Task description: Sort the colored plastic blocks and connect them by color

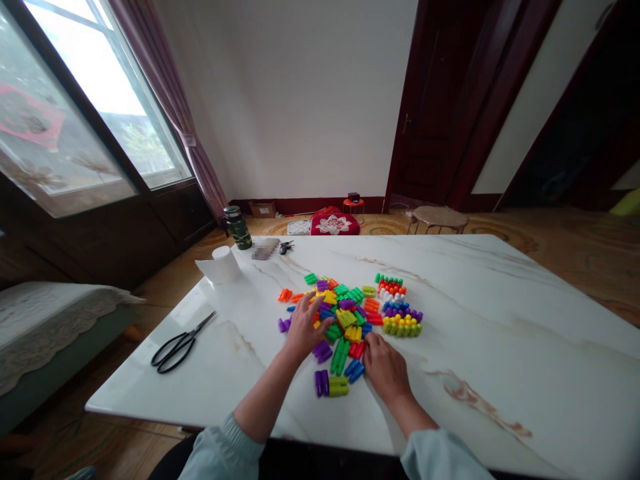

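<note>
A loose pile of bullet-shaped plastic toy blocks (346,318) in several colours lies mid-table, many joined side by side. My left hand (305,325) is over the pile's left side, its fingers spread and nothing seen in them. At the pile's right edge my right hand (384,363) rests low with its fingers curled together; their tips are hidden, so what they hold cannot be made out. A blue block (355,371) and a red block (356,350) lie right beside it. Nearest me are a purple block (321,383) and a lime block (339,386). Colour-sorted rows of blocks (403,325) stand to the right.
Black-handled scissors (183,345) lie on the left of the white marble-patterned table (500,320). A white paper roll (226,265), a camouflage flask (237,228) and keys (285,248) are at the far left. A stool (438,217) stands beyond the far edge.
</note>
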Demonstrator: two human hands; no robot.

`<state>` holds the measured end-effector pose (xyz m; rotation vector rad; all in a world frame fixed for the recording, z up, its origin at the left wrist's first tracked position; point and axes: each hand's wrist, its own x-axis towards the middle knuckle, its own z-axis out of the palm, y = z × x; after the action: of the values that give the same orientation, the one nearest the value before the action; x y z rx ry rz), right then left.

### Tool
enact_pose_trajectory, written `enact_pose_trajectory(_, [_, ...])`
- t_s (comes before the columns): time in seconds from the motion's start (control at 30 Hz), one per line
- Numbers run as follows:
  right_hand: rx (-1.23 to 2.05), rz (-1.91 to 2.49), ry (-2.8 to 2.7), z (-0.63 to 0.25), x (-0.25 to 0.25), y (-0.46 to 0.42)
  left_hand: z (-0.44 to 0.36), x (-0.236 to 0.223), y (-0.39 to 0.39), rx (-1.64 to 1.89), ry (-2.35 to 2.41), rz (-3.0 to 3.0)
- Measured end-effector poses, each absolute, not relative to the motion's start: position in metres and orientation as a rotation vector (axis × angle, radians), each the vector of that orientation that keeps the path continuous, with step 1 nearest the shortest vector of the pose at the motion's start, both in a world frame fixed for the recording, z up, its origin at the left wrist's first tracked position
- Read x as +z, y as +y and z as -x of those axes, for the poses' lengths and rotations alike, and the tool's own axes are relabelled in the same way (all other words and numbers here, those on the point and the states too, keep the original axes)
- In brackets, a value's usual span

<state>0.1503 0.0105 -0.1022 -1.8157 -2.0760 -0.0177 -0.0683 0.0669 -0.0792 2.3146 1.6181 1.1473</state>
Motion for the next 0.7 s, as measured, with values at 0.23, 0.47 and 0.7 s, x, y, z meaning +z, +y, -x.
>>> enact_pose_trajectory(0.23, [-0.013, 1.797, -2.079, -0.15, -0.105, 0.012, 0.078, -0.089, -0.018, 0.7, 1.389, -2.656])
enact_pose_trajectory(0.47, [-0.027, 1.831, -2.082, -0.15, -0.101, 0.011, 0.083, -0.092, -0.007, 0.544, 1.396, -2.761])
enact_pose_trajectory(0.7, [-0.021, 1.813, -2.059, -0.151, -0.104, 0.013, 0.089, -0.108, 0.006, 0.67, 1.508, -2.732])
